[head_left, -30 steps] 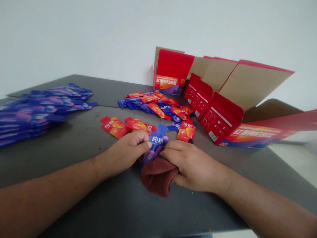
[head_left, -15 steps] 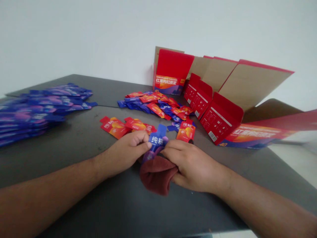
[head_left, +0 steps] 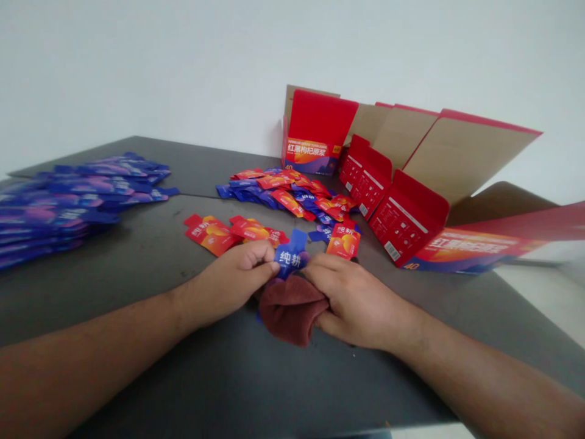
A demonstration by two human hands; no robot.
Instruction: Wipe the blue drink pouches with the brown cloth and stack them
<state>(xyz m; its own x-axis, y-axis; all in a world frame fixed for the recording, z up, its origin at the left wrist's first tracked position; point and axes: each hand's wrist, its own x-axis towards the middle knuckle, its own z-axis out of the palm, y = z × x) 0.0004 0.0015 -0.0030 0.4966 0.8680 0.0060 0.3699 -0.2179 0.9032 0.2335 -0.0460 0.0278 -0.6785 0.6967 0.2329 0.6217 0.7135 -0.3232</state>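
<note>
My left hand [head_left: 244, 274] pinches the left edge of a blue sachet [head_left: 290, 257] near its spouted top. My right hand [head_left: 351, 299] is closed on a brown cloth [head_left: 292, 308], which lies over the lower part of that sachet. The right fingertips also reach the sachet's right edge. Just beyond my hands, an orange-red sachet [head_left: 209, 235] and another orange-red sachet [head_left: 256, 230] lie on the table. Past my right hand rests one more orange-red sachet [head_left: 343, 239].
A mixed heap of red and blue sachets [head_left: 292, 190] lies farther back. On the left is a large stack of blue sachets [head_left: 77, 198]. Opened red cartons stand at the back and right, among them a back carton [head_left: 315, 134] and a near carton [head_left: 406, 222], on the dark table [head_left: 205, 378].
My right hand and the cloth have moved slightly up along the blue sachet, covering more of its lower part. My left hand keeps its place on the sachet's edge.
</note>
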